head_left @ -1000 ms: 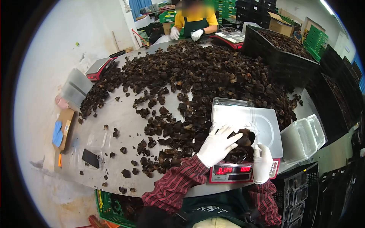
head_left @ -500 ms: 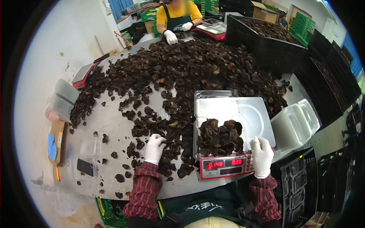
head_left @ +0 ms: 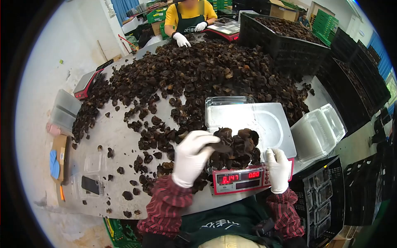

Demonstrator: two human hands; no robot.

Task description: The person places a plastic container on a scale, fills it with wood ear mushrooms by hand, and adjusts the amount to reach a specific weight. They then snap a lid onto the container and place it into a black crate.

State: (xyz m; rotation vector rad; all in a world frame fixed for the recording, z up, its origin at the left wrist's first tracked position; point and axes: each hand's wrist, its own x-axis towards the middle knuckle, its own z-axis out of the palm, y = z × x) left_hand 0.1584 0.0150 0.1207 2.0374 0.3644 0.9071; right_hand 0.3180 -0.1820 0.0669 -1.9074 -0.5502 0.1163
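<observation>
My left hand (head_left: 191, 159), in a white glove, is over the left side of a clear plastic box (head_left: 210, 163), pinching a dark wood ear mushroom (head_left: 221, 147) at its fingertips. Inside the box lies a heap of wood ear mushrooms (head_left: 244, 144). The box rests unfolded on a red digital scale (head_left: 275, 118), whose display reads 0.147. My right hand (head_left: 278, 170), also gloved, rests loosely at the scale's front right corner beside the box, with nothing visible in its fingers.
A large pile of wood ear mushrooms (head_left: 198, 70) covers the metal table (head_left: 111, 138). Stacked clear boxes (head_left: 314, 134) stand right, near a black crate (head_left: 285, 49). A phone (head_left: 90, 184) lies left. Across the table, a co-worker's gloved hand (head_left: 181, 40) touches the pile.
My left hand has moved right and up from the loose mushrooms to the box, carrying a wood ear mushroom. The reading went from 0.148 to 0.147. My right hand stays by the scale.
</observation>
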